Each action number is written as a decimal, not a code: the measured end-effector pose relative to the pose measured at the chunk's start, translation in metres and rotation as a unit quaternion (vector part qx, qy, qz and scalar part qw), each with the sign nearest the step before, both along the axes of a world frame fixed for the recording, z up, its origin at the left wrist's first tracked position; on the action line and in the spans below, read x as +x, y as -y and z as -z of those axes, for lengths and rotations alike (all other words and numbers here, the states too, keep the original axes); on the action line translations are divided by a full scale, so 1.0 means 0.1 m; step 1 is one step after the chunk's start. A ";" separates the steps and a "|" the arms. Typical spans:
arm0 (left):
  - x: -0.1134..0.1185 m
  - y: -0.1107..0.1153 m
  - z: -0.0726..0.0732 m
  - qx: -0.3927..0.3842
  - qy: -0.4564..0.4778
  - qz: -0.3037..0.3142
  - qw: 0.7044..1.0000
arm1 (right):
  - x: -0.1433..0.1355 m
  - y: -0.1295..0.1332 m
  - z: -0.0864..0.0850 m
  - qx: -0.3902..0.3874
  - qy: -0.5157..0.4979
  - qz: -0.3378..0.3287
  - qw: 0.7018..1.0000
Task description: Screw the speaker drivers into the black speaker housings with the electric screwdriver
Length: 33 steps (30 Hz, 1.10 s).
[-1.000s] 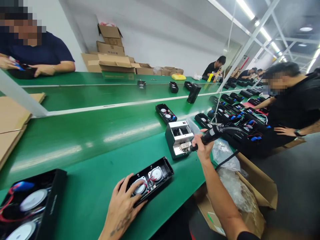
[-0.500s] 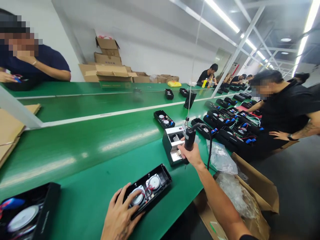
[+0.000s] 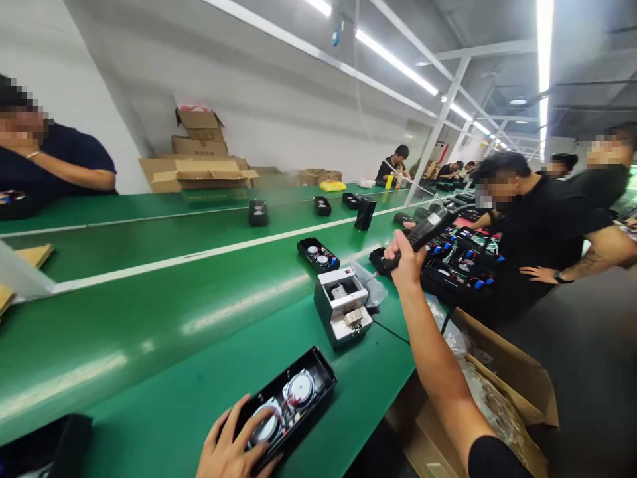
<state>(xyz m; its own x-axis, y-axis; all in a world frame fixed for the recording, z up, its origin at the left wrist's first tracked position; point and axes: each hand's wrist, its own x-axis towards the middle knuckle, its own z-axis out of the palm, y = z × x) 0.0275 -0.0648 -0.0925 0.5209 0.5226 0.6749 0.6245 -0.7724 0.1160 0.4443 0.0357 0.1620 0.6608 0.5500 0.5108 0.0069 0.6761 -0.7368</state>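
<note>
Speaker case (image 3: 304, 417) under outspread left hand (image 3: 233, 443)

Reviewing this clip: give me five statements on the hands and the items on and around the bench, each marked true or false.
1. The left hand is on an open black case. True.
2. The right hand is empty. False: it holds a black tool.
3. Two round speakers show inside that case. True.
4. The yellow bag lies on the floor. False: it lies on the far part of the green bench.
5. The open carton at the right has clear plastic in it. True.
</note>
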 end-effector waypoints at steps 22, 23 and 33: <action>-0.03 0.08 -0.09 -0.084 -0.023 0.023 0.996 | -0.64 0.42 1.06 -0.140 0.112 0.045 0.983; -0.03 0.08 -0.10 -0.087 -0.026 0.023 0.996 | -0.66 0.41 1.07 -0.152 0.115 0.037 0.981; 0.03 0.18 -0.30 -0.111 -0.058 0.002 0.992 | -1.01 0.96 1.13 -0.226 0.082 -0.220 0.946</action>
<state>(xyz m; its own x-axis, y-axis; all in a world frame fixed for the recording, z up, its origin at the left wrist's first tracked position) 0.0309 -0.0831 -0.0628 0.5904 0.6494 0.4793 0.6403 -0.7384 0.2117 0.3436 -0.0608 0.0489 0.2498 0.9394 0.2349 -0.0616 0.2575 -0.9643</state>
